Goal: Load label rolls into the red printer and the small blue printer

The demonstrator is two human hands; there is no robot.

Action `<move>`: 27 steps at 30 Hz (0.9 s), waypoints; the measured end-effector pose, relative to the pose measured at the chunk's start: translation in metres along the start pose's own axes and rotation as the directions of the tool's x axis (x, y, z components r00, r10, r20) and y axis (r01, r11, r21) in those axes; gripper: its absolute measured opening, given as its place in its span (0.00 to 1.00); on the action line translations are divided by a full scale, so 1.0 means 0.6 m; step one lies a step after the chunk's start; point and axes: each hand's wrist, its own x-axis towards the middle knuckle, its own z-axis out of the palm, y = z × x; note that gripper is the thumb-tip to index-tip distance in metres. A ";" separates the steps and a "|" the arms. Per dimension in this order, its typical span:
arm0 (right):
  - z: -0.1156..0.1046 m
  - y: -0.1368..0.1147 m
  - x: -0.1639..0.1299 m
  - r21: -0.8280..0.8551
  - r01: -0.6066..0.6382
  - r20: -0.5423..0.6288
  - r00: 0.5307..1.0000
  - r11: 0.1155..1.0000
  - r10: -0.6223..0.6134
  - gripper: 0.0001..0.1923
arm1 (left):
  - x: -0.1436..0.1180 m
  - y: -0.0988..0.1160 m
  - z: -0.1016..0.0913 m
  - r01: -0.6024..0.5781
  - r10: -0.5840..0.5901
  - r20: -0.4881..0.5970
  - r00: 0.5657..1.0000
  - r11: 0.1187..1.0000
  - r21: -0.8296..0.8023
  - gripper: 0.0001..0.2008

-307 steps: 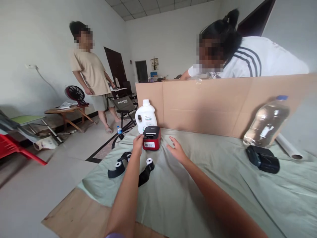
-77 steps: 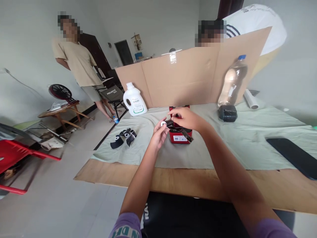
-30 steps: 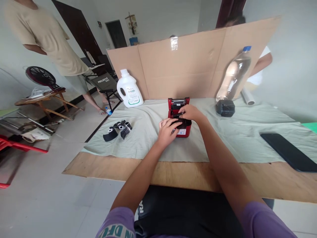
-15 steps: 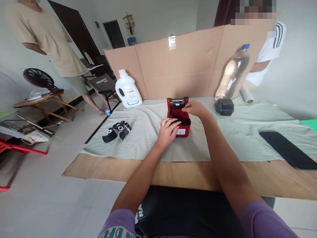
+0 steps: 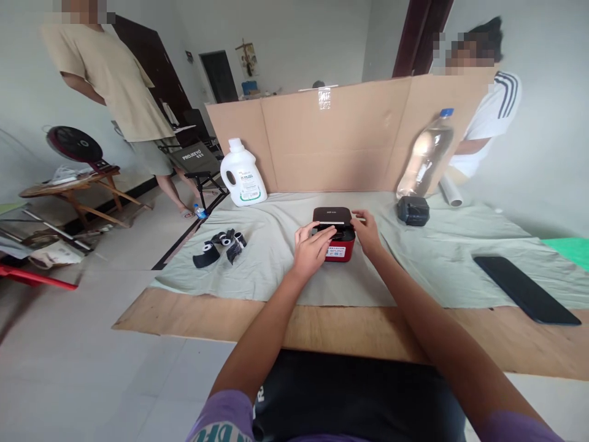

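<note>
Fingers of my left hand (image 5: 310,248) lie flat against the printer's (image 5: 334,234) front-left; my right hand (image 5: 368,231) cups its right side, steadying it on the cloth (image 5: 276,258), lid down. Black rolls (image 5: 219,245) lie well left.

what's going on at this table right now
A person seated at the table has both hands on a small red printer with a black lid, which is down. The left hand rests at its front left, the right hand on its right side. Black rolls lie on the cloth to the left. Two other people stand nearby, not touching anything here.
</note>
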 end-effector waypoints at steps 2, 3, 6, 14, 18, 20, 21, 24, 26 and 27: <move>0.001 0.010 -0.021 0.163 -0.107 0.001 0.994 0.981 0.109 0.29 | 0.002 -0.004 -0.002 0.010 -0.010 -0.012 1.000 1.000 -0.026 0.16; 0.001 0.012 -0.028 0.244 -0.153 0.013 0.988 0.958 0.154 0.30 | 0.003 -0.008 -0.003 0.019 -0.020 -0.030 0.999 0.999 -0.027 0.16; 0.004 0.010 -0.036 0.347 -0.200 0.065 0.980 0.916 0.190 0.32 | 0.005 -0.029 -0.010 0.076 -0.073 -0.105 0.992 0.997 0.022 0.20; 0.013 0.033 -0.038 0.427 -0.258 0.102 0.966 0.867 0.237 0.33 | 0.008 -0.067 -0.005 0.175 -0.171 -0.182 0.968 0.985 0.005 0.17; 0.017 0.042 -0.039 0.422 -0.203 0.090 0.979 0.884 0.182 0.35 | 0.010 -0.063 -0.002 0.195 -0.216 -0.222 0.951 0.974 -0.111 0.16; 0.017 0.043 -0.042 0.418 -0.178 0.086 0.984 0.891 0.156 0.37 | 0.012 -0.063 -0.004 0.193 -0.225 -0.215 0.950 0.968 -0.159 0.16; 0.017 0.042 -0.043 0.415 -0.165 0.084 0.986 0.894 0.143 0.38 | 0.012 -0.063 -0.005 0.192 -0.225 -0.205 0.953 0.967 -0.168 0.16; 0.017 0.040 -0.047 0.404 -0.143 0.077 0.990 0.903 0.122 0.39 | 0.012 -0.063 -0.007 0.172 -0.193 -0.167 0.967 0.976 -0.132 0.13; 0.017 0.037 -0.047 0.404 -0.151 0.071 0.988 0.902 0.133 0.39 | 0.010 -0.061 -0.005 0.145 -0.157 -0.153 0.976 0.986 -0.086 0.13; 0.018 0.035 -0.047 0.407 -0.160 0.070 0.987 0.899 0.144 0.38 | 0.009 -0.058 -0.004 0.135 -0.143 -0.153 0.978 0.989 -0.059 0.14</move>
